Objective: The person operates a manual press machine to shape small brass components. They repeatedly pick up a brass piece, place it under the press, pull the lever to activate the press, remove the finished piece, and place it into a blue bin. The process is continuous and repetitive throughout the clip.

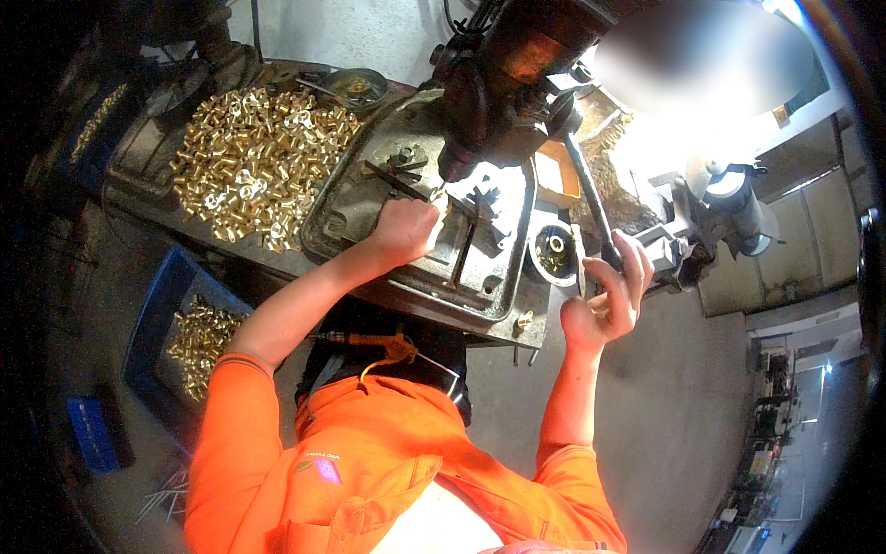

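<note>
My left hand (409,228) is closed over the slotted drill press table (369,222), its fingers at a small brass fitting (442,205) directly beneath the spindle (454,164). The fingers hide most of that piece. My right hand (609,294) has its fingers curled around the lower end of the drill press's long feed lever (593,194). A thin stick (580,263) rises beside the right thumb out of a round dark bowl (552,251); whether the hand touches it I cannot tell. Dark metal bars (397,181) lie clamped on the table near the left hand.
Brass fittings (263,162) lie heaped left of the machine. More fill a blue bin (157,332) lower left. One loose fitting (524,320) sits at the bench's front edge. A round dish (355,88) stands behind, and a lamp (738,198) stands at right.
</note>
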A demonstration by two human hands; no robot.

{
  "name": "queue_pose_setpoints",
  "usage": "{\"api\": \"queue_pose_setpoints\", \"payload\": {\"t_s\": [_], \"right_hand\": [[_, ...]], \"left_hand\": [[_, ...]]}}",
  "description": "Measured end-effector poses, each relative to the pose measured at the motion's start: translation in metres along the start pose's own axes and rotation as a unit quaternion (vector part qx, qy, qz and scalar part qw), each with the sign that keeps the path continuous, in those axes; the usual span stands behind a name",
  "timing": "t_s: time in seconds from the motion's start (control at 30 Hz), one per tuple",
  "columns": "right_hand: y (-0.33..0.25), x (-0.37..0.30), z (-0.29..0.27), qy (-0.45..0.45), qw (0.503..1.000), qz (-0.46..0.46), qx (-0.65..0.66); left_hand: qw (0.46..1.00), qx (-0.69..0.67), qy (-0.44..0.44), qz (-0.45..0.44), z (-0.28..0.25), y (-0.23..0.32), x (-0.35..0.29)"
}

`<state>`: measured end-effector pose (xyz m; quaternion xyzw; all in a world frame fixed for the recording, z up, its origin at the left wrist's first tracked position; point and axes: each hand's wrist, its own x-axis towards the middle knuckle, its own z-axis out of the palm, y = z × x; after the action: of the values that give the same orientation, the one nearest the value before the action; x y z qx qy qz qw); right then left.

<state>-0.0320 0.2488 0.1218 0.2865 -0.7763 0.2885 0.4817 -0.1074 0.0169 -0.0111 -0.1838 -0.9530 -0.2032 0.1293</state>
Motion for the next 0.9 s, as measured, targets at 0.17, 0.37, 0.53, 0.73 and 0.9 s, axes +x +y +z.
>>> {"api": "queue_pose_setpoints", "payload": {"t_s": [0.17,0.37,0.53,0.73,0.9], "right_hand": [[0.014,0.016,0.011,0.035,0.996,-0.075,-0.015],[0.028,0.038,0.014,0.062,0.987,-0.141,-0.049],[0.039,0.057,0.02,0.121,0.979,-0.161,-0.01],[0.045,0.088,0.016,0.117,0.972,-0.201,-0.027],[0.065,0.125,0.02,0.11,0.965,-0.24,-0.001]], "left_hand": [[1.0,0.011,-0.018,0.005,-0.002,-0.001,0.002],[1.0,-0.001,-0.025,-0.018,-0.006,0.003,0.004],[1.0,-0.002,-0.027,-0.011,-0.008,0.005,0.006],[0.995,-0.016,0.076,0.06,-0.005,0.0,0.003],[0.983,-0.013,0.172,0.063,-0.002,-0.005,0.005]]}}
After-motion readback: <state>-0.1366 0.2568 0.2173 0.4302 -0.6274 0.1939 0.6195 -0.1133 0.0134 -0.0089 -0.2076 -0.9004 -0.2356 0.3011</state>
